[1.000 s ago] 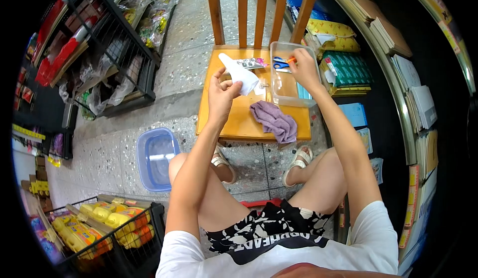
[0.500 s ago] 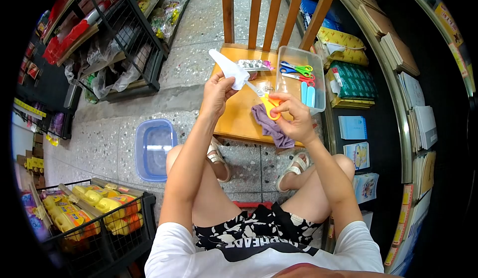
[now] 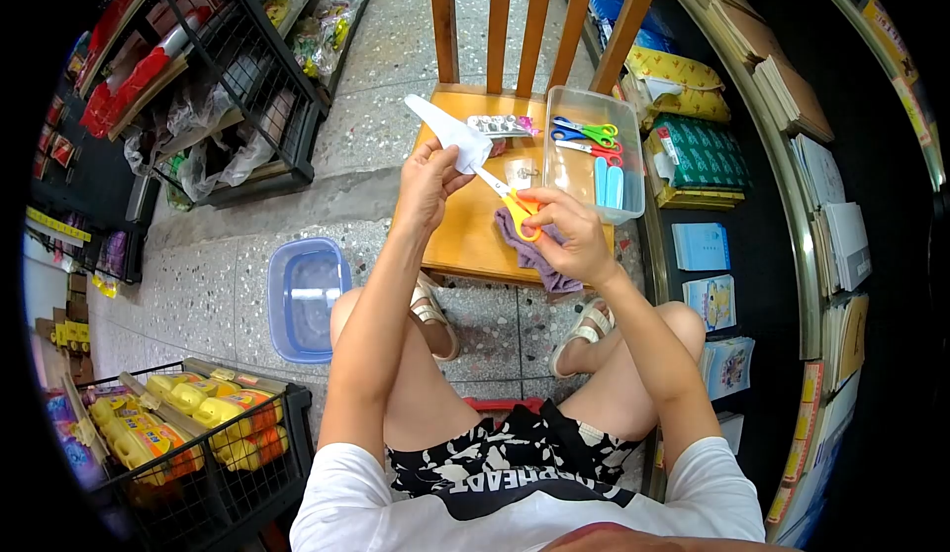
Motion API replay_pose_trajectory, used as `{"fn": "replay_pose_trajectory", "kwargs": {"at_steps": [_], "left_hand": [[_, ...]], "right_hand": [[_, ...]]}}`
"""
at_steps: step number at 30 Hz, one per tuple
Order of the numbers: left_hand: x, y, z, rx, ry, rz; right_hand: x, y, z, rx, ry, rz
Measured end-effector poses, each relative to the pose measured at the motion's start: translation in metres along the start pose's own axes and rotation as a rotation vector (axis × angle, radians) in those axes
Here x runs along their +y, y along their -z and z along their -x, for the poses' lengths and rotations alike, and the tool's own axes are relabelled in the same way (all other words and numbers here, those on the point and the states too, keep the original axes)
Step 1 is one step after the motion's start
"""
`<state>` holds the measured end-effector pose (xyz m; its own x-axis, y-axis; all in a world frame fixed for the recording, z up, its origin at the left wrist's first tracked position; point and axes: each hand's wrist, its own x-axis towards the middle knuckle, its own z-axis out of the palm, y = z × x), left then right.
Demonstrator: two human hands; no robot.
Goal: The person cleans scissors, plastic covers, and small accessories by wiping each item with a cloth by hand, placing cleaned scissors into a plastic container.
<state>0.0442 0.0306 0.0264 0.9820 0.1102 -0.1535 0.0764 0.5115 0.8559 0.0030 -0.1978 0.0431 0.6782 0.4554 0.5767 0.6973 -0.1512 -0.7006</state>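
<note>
My left hand [image 3: 429, 184] is closed on a folded piece of white paper [image 3: 450, 135] that tapers to a point at the upper left. In my right hand [image 3: 566, 235] is a pair of yellow-handled scissors [image 3: 519, 214], its blades directed up and left at the paper's lower edge. Whether the blades are around the paper or just touching it, I cannot tell. Beneath the scissors, a purple cloth [image 3: 539, 255] lies on the wooden chair seat [image 3: 460, 240]. A small blister pack [image 3: 498, 127] rests behind the paper.
On the seat's right, a clear plastic box [image 3: 633, 181] holds several scissors [image 3: 588, 135] and light-blue objects. A blue basin [image 3: 309, 300] stands on the floor at left. Shelves of booklets [image 3: 701, 247] line the right; a wire basket [image 3: 198, 433] of yellow bottles is lower left.
Both hands, with the paper and scissors, have shifted slightly left. The scissors still point at the paper's lower edge.
</note>
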Motion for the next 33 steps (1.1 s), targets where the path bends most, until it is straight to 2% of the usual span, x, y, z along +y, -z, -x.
{"fn": "replay_pose_trajectory", "kwargs": {"at_steps": [10, 16, 22, 33], "left_hand": [[0.003, -0.001, 0.004, 0.029, -0.015, -0.086], [0.002, 0.0, 0.002, 0.022, 0.002, -0.008], [0.001, -0.006, 0.009, -0.03, 0.102, 0.027], [-0.005, -0.021, 0.024, -0.178, 0.157, -0.083]], "right_hand": [[0.0, -0.004, -0.001, -0.011, 0.036, -0.01], [0.002, -0.007, 0.001, 0.01, 0.022, 0.006], [0.001, -0.01, 0.0, 0.062, 0.015, 0.013], [0.005, -0.015, -0.002, 0.199, 0.016, 0.134]]}}
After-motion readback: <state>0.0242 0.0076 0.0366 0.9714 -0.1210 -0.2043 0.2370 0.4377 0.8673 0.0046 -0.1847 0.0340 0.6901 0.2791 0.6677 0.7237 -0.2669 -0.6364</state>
